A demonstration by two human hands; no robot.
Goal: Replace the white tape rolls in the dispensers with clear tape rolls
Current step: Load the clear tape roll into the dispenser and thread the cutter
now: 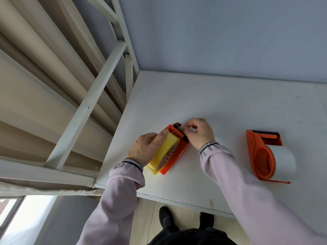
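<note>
On the white rectangular table top (230, 103), which fills the centre and right of the view, two orange plastic tape dispensers lie well apart. The table top serves as the reference for all positions below. A white metal frame (85, 110) stands against its left edge, with beige material behind the frame.

Toward the right end of the table top lies the orange dispenser loaded with a wide white tape roll (281, 160); no hand touches it. Its black roller points toward the far edge of the table top.

Near the left edge of the table top lies the second orange dispenser (177, 152), set diagonally. A yellowish clear tape roll (164, 154) with a printed core sits in it.

The left hand (146, 149), in a pale lilac sleeve (113, 206), is wrapped around the clear tape roll, thumb laid across its top.

The right hand (198, 132) is at the roller end of this dispenser, nearer the far edge of the table top. Its fingertips are pinched together at the black roller (180, 132); what they pinch is too small to tell.

Below the near edge of the table top, two black shoes (166, 218) stand on a wooden floor.
</note>
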